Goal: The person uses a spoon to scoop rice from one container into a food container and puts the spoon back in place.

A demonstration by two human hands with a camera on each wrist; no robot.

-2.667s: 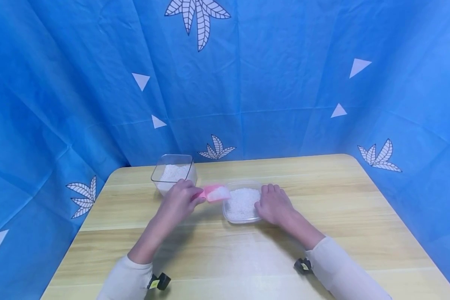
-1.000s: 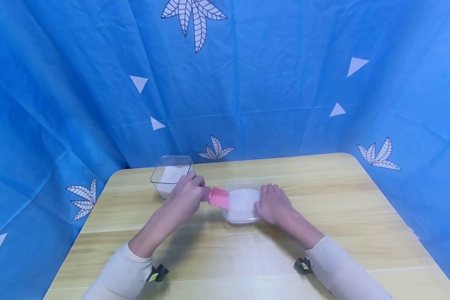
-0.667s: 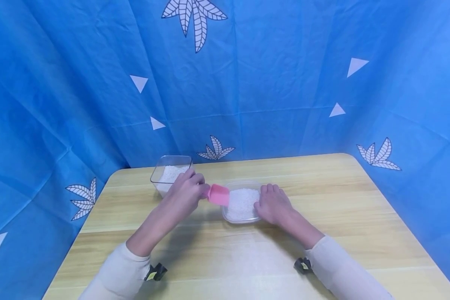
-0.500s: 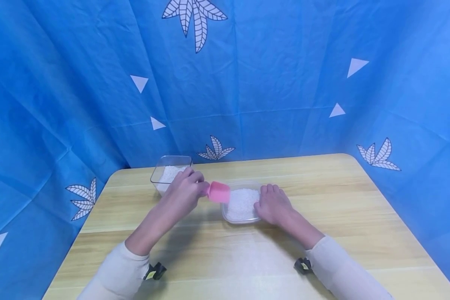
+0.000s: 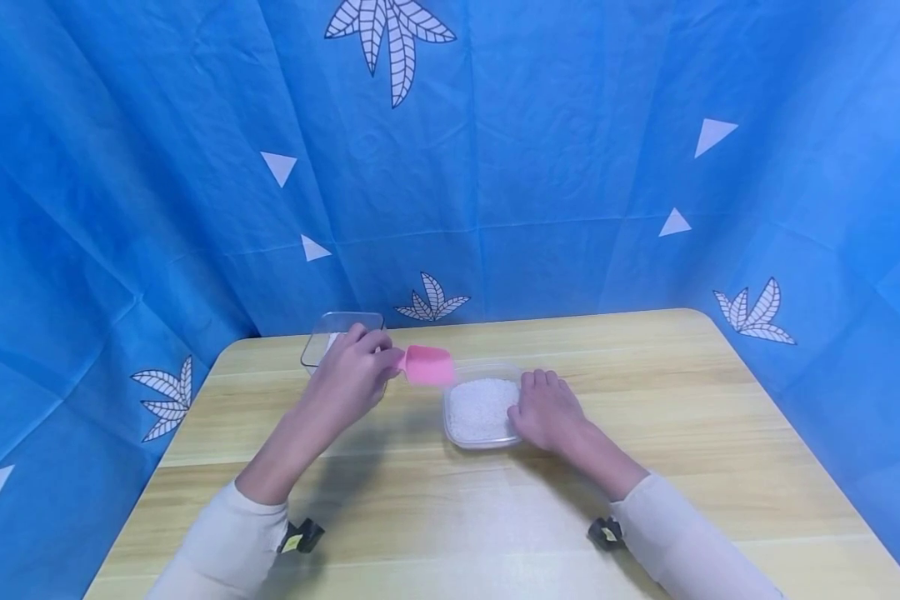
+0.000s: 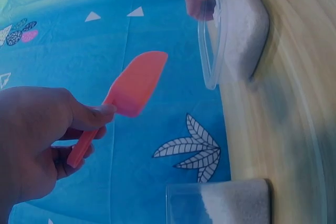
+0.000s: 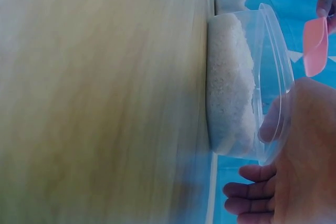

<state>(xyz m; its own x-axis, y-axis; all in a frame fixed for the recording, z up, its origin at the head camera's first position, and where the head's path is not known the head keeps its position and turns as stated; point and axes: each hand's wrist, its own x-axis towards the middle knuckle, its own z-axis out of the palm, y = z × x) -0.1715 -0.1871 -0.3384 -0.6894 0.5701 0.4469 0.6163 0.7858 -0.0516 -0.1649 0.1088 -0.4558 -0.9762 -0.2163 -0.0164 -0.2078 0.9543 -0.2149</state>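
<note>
My left hand (image 5: 352, 371) pinches a pink scoop (image 5: 429, 366) by its handle, in the air left of and above a clear plastic food container (image 5: 474, 446). No grains show in the scoop. White, rice-like grains (image 5: 483, 408) fill much of that container. My right hand (image 5: 547, 408) holds the container's right side; the right wrist view shows the thumb hooked over its rim and the fingers (image 7: 252, 190) outside. A square clear box (image 5: 313, 348) with more white grains stands farther left, partly hidden behind my left hand.
Both containers stand on a light wooden table (image 5: 450, 533), the square box near its back left edge. A blue curtain (image 5: 570, 167) with white leaves and triangles hangs behind and at the sides. Small black devices (image 5: 606, 533) sit at both sleeve cuffs.
Earlier the scoop bore white grains; it tipped at the container's left rim and now shows none. My left hand has since lifted back and left, over the square box. The right hand stays put.
</note>
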